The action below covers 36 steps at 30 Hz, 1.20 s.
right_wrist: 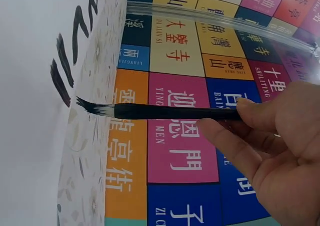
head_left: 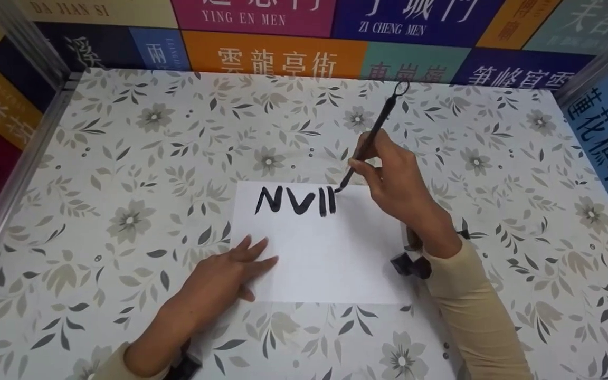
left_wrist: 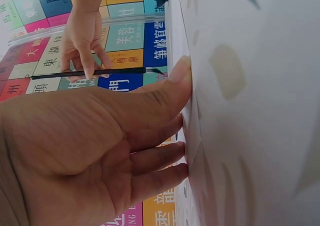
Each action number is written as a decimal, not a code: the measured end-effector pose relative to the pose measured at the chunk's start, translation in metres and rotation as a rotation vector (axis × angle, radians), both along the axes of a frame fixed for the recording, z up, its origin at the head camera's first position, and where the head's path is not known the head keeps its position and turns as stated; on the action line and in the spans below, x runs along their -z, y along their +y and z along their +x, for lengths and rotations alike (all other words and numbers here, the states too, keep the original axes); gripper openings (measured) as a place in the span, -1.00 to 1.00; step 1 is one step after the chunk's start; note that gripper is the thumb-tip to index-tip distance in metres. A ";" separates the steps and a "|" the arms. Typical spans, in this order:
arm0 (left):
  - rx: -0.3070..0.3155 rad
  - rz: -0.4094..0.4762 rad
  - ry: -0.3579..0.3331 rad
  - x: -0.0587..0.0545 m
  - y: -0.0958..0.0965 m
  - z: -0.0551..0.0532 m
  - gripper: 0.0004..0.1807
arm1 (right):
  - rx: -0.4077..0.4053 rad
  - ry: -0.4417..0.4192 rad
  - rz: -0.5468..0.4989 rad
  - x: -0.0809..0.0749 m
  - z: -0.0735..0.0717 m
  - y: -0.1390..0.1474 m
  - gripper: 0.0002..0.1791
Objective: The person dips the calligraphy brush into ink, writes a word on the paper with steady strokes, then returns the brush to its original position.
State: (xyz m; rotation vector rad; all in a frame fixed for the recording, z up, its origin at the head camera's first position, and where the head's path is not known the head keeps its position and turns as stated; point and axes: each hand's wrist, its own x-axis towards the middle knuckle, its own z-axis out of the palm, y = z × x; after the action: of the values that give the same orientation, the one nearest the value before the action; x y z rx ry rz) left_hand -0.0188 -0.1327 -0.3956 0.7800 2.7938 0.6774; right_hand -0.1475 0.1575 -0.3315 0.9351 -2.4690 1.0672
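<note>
A white sheet of paper (head_left: 325,258) lies on the table with thick black brush strokes (head_left: 296,201) near its top edge, reading like N, V and two upright bars. My right hand (head_left: 401,179) pinches a dark writing brush (head_left: 383,117) between thumb and fingers, its handle slanting up to a loop at the end. In the right wrist view the dark, bent bristles (right_wrist: 92,105) hang close to the last bar, seemingly just off the paper. My left hand (head_left: 230,272) rests on the sheet's left side with fingers spread, and its thumb (left_wrist: 180,68) touches the surface.
A pale cloth with grey flowers and leaves (head_left: 130,219) covers the table. Colourful panels with Chinese lettering (head_left: 275,58) stand along the back and sides, joined by metal corner posts (head_left: 24,37). A black wrist device (head_left: 411,265) sits under the right wrist.
</note>
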 end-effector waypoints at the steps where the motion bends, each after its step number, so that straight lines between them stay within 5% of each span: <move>1: 0.001 0.001 0.000 0.000 0.000 0.000 -0.32 | -0.003 -0.007 -0.004 0.001 -0.001 0.000 -0.75; 36: 0.011 0.001 0.019 -0.002 0.000 0.001 -0.34 | -0.049 0.001 0.065 0.014 -0.010 -0.004 -0.81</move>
State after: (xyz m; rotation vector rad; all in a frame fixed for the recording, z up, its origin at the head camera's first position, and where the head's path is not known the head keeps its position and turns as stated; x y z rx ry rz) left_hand -0.0180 -0.1327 -0.3934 0.8054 2.8043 0.6733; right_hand -0.1574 0.1538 -0.3456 1.0204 -2.5057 1.0069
